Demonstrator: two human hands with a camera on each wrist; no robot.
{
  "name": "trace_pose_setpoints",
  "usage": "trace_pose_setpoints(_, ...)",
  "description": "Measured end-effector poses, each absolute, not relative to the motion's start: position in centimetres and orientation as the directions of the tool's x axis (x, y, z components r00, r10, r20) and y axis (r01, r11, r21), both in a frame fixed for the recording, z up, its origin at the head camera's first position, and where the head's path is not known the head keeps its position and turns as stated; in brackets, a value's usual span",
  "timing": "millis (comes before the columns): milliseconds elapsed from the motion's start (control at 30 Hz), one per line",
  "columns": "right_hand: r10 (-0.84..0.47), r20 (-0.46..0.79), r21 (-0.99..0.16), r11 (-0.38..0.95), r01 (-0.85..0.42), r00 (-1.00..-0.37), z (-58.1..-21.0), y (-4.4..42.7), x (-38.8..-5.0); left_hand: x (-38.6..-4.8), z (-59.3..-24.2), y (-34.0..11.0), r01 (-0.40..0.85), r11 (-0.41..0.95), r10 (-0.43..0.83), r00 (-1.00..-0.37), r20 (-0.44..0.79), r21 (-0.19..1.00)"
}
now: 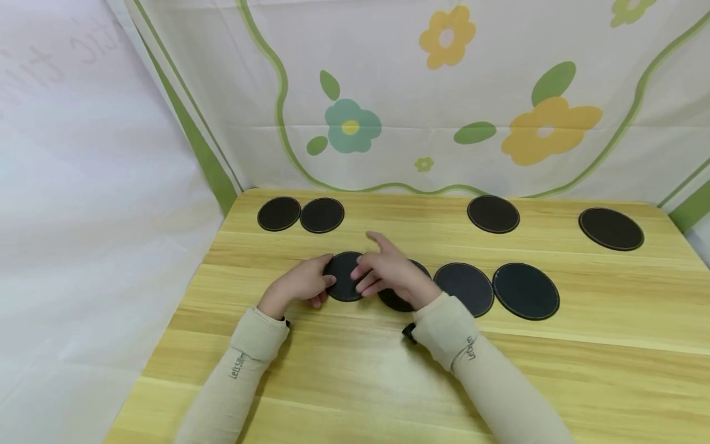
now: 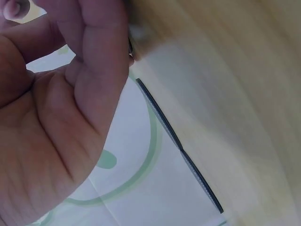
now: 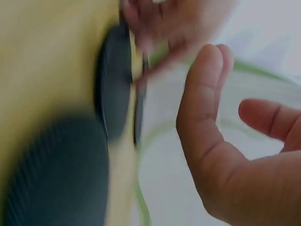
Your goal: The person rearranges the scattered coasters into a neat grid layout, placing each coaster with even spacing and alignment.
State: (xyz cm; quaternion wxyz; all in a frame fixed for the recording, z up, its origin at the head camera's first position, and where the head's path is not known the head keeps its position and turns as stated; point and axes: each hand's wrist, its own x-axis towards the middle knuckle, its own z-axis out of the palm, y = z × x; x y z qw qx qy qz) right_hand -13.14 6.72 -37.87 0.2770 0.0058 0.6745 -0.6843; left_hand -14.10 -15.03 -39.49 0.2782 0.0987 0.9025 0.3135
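In the head view my left hand [image 1: 300, 283] holds the left edge of a black round disc [image 1: 345, 285], thumb on its top and fingers at its rim. My right hand [image 1: 395, 271] hovers over that disc's right side, fingers spread and slightly bent, holding nothing. Under the right hand and wrist lies a second disc [image 1: 395, 301], partly covered. To its right a third disc [image 1: 465, 288] and a fourth disc [image 1: 526, 291] lie side by side, edges meeting. The right wrist view shows my right hand [image 3: 235, 155] off the discs, its fingers bent.
Along the table's back lie two touching discs, the left one [image 1: 279, 214] and its neighbour [image 1: 322, 215], then a separate disc [image 1: 493, 214] and another at the far right [image 1: 611, 229]. A flowered white curtain [image 1: 399, 80] hangs behind the wooden table [image 1: 344, 394].
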Motion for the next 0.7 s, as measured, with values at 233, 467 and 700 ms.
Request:
trace_pose_setpoints(233,-0.190,-0.209,-0.907,0.405,0.118,-0.959,-36.8,14.0,-16.3,-14.5,-39.3,-15.6,0.005,0.774,0.368,-0.817,-0.444,0.633)
trace_pose_setpoints(467,-0.067,-0.155,-0.668,0.742,0.055,-0.986,-36.9,20.8,-18.1,-15.8,-38.5,-16.7,0.065,0.810,0.374,-0.824,-0.426,0.583)
trace_pose_setpoints(700,-0.044,-0.242,-0.563,0.820,0.103,-0.969,-37.9,26.2,-18.9,-16.9,-37.1,-16.8,0.062,0.784,0.375,-0.840,-0.391,0.618)
